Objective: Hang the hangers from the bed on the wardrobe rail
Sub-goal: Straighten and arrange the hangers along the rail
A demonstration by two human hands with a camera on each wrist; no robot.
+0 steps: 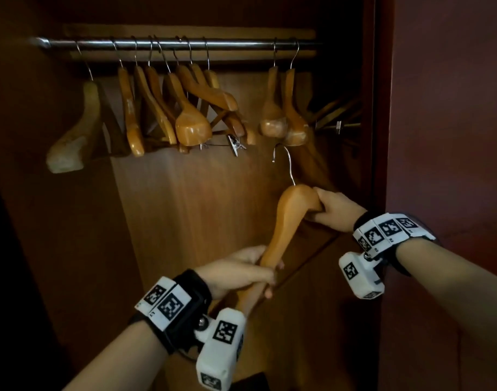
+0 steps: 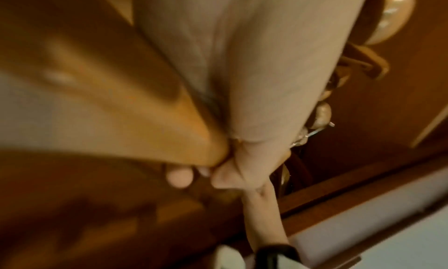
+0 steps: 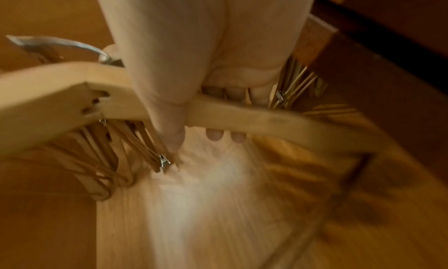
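I hold one wooden hanger (image 1: 286,221) with both hands inside the wardrobe, below the metal rail (image 1: 174,43). My left hand (image 1: 241,273) grips its lower arm; my right hand (image 1: 330,211) grips it near the neck. Its metal hook (image 1: 284,162) points up, just under two hung hangers (image 1: 284,114) at the rail's right. In the right wrist view my right hand (image 3: 206,100) wraps the hanger (image 3: 242,118), with the hook (image 3: 60,43) to the left. The left wrist view shows my left hand (image 2: 232,139) curled round the blurred hanger (image 2: 121,100).
Several wooden hangers (image 1: 168,105) hang bunched along the rail's left and middle, some with metal clips (image 1: 236,145). A gap on the rail lies between them and the right pair. The wardrobe's side wall (image 1: 379,108) stands close on the right.
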